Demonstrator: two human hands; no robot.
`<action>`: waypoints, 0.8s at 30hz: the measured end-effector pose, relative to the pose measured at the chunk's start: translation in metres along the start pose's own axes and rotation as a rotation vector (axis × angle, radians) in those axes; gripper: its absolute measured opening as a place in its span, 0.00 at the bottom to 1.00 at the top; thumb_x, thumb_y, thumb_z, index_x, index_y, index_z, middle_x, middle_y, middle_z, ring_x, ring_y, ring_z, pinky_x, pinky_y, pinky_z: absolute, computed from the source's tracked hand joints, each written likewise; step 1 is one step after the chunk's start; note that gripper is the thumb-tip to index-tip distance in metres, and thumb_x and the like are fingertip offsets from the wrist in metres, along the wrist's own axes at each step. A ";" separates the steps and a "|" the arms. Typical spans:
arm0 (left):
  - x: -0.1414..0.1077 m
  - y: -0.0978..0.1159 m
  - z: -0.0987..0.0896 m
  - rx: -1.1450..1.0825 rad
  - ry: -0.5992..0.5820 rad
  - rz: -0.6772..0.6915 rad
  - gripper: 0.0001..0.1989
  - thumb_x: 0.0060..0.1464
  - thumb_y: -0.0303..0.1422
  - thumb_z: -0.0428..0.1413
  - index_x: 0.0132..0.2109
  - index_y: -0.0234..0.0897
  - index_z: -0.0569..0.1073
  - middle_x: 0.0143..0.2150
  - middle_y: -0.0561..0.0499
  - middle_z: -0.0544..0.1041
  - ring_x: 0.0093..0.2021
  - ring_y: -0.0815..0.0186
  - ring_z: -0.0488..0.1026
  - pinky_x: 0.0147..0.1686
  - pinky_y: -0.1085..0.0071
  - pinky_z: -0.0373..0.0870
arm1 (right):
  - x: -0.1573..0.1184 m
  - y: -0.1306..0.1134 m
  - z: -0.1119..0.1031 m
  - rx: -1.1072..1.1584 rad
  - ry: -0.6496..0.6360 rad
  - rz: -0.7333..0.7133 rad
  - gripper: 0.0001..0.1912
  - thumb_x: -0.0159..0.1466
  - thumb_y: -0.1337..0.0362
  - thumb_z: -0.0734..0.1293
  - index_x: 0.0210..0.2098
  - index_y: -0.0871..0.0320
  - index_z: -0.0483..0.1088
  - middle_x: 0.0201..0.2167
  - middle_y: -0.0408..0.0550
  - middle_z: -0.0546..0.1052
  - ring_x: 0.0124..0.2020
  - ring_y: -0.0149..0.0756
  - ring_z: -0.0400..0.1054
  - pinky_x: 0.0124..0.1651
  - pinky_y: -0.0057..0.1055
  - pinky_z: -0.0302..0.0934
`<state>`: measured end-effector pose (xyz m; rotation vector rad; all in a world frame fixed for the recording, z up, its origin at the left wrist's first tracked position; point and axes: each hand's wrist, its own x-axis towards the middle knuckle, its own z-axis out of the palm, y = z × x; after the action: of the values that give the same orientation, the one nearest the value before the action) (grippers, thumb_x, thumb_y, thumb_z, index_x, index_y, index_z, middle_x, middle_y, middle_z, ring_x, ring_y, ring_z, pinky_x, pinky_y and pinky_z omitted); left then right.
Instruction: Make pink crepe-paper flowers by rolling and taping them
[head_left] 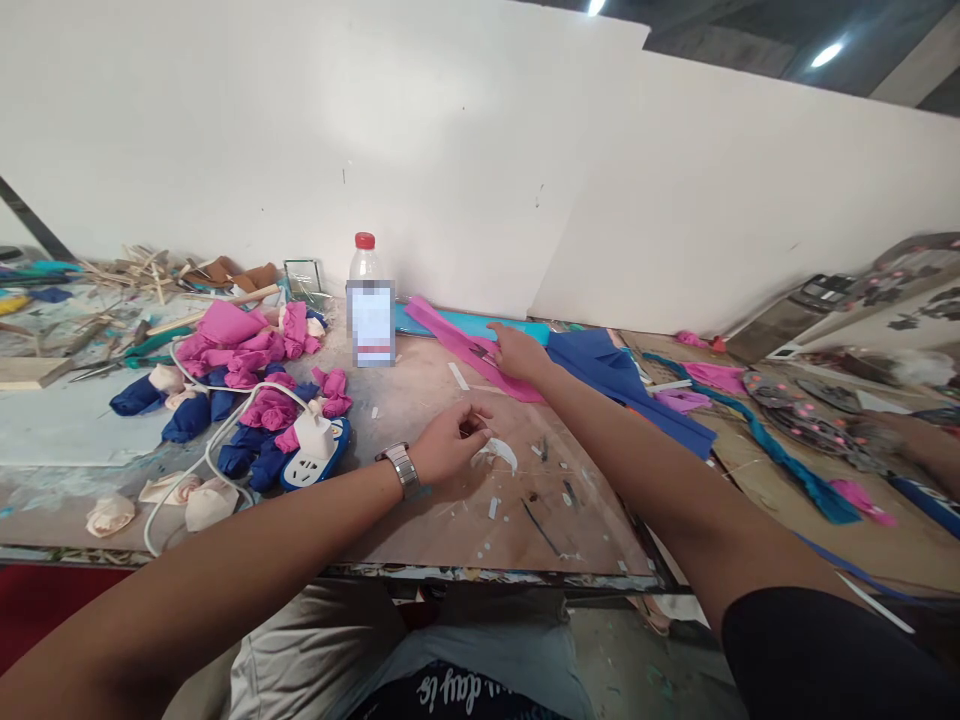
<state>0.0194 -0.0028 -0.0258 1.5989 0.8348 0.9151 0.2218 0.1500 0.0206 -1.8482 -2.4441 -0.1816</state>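
Note:
A long strip of bright pink fabric [442, 335] lies slantwise at the back of the table. My right hand [521, 355] reaches across to it, its fingers bent down on the strip and the index finger sticking out; a small dark patch beside the fingertips is too small to make out. Under and behind the strip lies light-blue material [472, 325], and dark blue fabric [600, 370] spreads to the right of that hand. My left hand [454, 440] hovers low over the tabletop, loosely curled with thumb and fingers apart. A white curved scrap [501, 455] lies just beside it.
Pink, blue and cream fabric rosettes [247, 350] heap at the left around a power strip [319, 455] with a white cable. Behind stands a red-capped bottle [365, 260]. Wood sticks [142, 280] lie back left. Another person's hand [900, 435] shows at the right.

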 end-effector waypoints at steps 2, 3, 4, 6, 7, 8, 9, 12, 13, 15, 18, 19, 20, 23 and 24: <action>0.000 0.001 0.000 -0.006 -0.002 0.003 0.11 0.61 0.30 0.56 0.51 0.35 0.70 0.38 0.50 0.78 0.37 0.67 0.73 0.41 0.69 0.69 | -0.001 0.001 -0.003 -0.006 0.008 -0.006 0.22 0.71 0.63 0.60 0.63 0.59 0.65 0.58 0.61 0.74 0.55 0.49 0.70 0.54 0.37 0.63; 0.000 0.001 0.000 -0.007 -0.004 0.004 0.11 0.61 0.30 0.56 0.51 0.35 0.70 0.39 0.50 0.78 0.37 0.67 0.73 0.41 0.69 0.69 | -0.002 0.001 -0.005 -0.011 0.002 -0.010 0.19 0.71 0.60 0.61 0.58 0.58 0.70 0.57 0.60 0.74 0.55 0.48 0.70 0.54 0.37 0.63; 0.000 0.001 0.000 -0.003 -0.005 0.004 0.11 0.61 0.30 0.56 0.51 0.35 0.70 0.39 0.49 0.78 0.37 0.67 0.73 0.41 0.69 0.69 | -0.002 0.001 -0.006 -0.016 -0.012 -0.013 0.17 0.71 0.57 0.62 0.53 0.58 0.73 0.55 0.59 0.75 0.54 0.48 0.71 0.54 0.37 0.63; 0.000 0.002 0.000 0.008 -0.005 0.000 0.12 0.61 0.29 0.56 0.51 0.35 0.70 0.39 0.49 0.78 0.37 0.67 0.73 0.42 0.68 0.69 | -0.002 0.001 -0.007 -0.028 -0.050 -0.009 0.17 0.69 0.52 0.66 0.45 0.57 0.78 0.50 0.58 0.77 0.49 0.48 0.73 0.51 0.37 0.64; -0.001 0.002 0.000 0.010 -0.005 -0.003 0.12 0.61 0.29 0.56 0.51 0.35 0.70 0.39 0.49 0.78 0.37 0.67 0.73 0.42 0.68 0.69 | -0.002 0.001 -0.006 -0.033 -0.067 -0.004 0.17 0.68 0.50 0.67 0.42 0.57 0.79 0.49 0.58 0.77 0.48 0.48 0.73 0.50 0.37 0.65; -0.001 0.002 0.000 0.009 -0.005 -0.005 0.11 0.61 0.29 0.56 0.51 0.35 0.71 0.39 0.49 0.78 0.37 0.67 0.73 0.42 0.68 0.69 | -0.001 0.001 -0.006 -0.036 -0.079 0.001 0.18 0.67 0.50 0.68 0.41 0.58 0.80 0.48 0.58 0.77 0.46 0.47 0.74 0.49 0.36 0.65; -0.001 0.003 0.000 0.007 -0.005 -0.006 0.11 0.61 0.30 0.56 0.51 0.35 0.71 0.39 0.49 0.78 0.37 0.67 0.73 0.42 0.68 0.70 | -0.001 0.001 -0.005 -0.036 -0.087 0.004 0.18 0.67 0.50 0.68 0.40 0.58 0.80 0.48 0.58 0.78 0.45 0.46 0.74 0.48 0.35 0.65; -0.001 0.003 0.000 -0.001 -0.009 -0.006 0.11 0.60 0.30 0.56 0.50 0.35 0.71 0.39 0.49 0.78 0.38 0.66 0.74 0.42 0.68 0.70 | 0.000 0.003 -0.001 -0.024 -0.091 -0.002 0.17 0.67 0.51 0.67 0.39 0.59 0.80 0.47 0.59 0.78 0.44 0.45 0.75 0.46 0.34 0.65; -0.001 0.003 0.000 -0.003 -0.009 -0.006 0.11 0.60 0.30 0.56 0.50 0.35 0.71 0.39 0.49 0.78 0.38 0.66 0.74 0.42 0.68 0.70 | 0.001 0.003 0.000 -0.017 -0.089 -0.008 0.17 0.67 0.52 0.67 0.39 0.59 0.80 0.47 0.59 0.78 0.43 0.45 0.75 0.45 0.34 0.65; -0.001 0.002 0.001 -0.003 -0.005 -0.002 0.11 0.60 0.30 0.57 0.50 0.36 0.71 0.38 0.50 0.77 0.37 0.67 0.73 0.42 0.68 0.70 | 0.001 0.004 0.002 -0.001 -0.075 -0.021 0.17 0.66 0.52 0.67 0.39 0.60 0.80 0.46 0.59 0.79 0.43 0.44 0.75 0.45 0.33 0.65; -0.001 0.001 0.001 0.009 0.009 0.005 0.11 0.60 0.30 0.57 0.50 0.37 0.72 0.37 0.52 0.75 0.37 0.67 0.73 0.42 0.69 0.70 | 0.005 0.007 0.001 0.026 -0.020 -0.018 0.19 0.68 0.51 0.65 0.41 0.60 0.79 0.47 0.57 0.80 0.45 0.42 0.75 0.47 0.31 0.64; 0.000 0.000 0.001 0.013 0.011 0.005 0.11 0.60 0.30 0.57 0.49 0.37 0.72 0.36 0.52 0.75 0.37 0.67 0.73 0.42 0.69 0.70 | 0.008 0.010 -0.001 0.035 0.005 -0.007 0.20 0.69 0.50 0.63 0.43 0.59 0.79 0.48 0.56 0.80 0.46 0.42 0.74 0.48 0.31 0.64; 0.000 0.000 0.001 0.015 0.011 0.004 0.11 0.60 0.30 0.57 0.50 0.37 0.72 0.36 0.52 0.75 0.37 0.67 0.73 0.42 0.69 0.70 | 0.011 0.014 -0.003 0.039 0.030 0.018 0.21 0.70 0.50 0.61 0.45 0.59 0.79 0.48 0.56 0.80 0.47 0.41 0.74 0.49 0.31 0.64; 0.000 0.000 0.001 0.026 0.005 0.004 0.11 0.60 0.31 0.57 0.50 0.36 0.72 0.38 0.52 0.76 0.37 0.67 0.74 0.42 0.68 0.70 | 0.023 0.031 -0.009 0.026 0.066 0.109 0.21 0.70 0.53 0.61 0.46 0.61 0.78 0.48 0.59 0.80 0.47 0.44 0.74 0.49 0.33 0.64; 0.000 0.001 0.001 0.031 0.003 0.005 0.11 0.60 0.31 0.57 0.50 0.36 0.72 0.38 0.51 0.76 0.37 0.67 0.74 0.42 0.68 0.70 | 0.027 0.038 -0.010 0.016 0.066 0.138 0.20 0.69 0.53 0.63 0.44 0.62 0.79 0.48 0.61 0.80 0.47 0.46 0.75 0.49 0.34 0.65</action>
<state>0.0199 -0.0034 -0.0252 1.6273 0.8515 0.9122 0.2502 0.1850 0.0356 -1.9623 -2.2587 -0.2106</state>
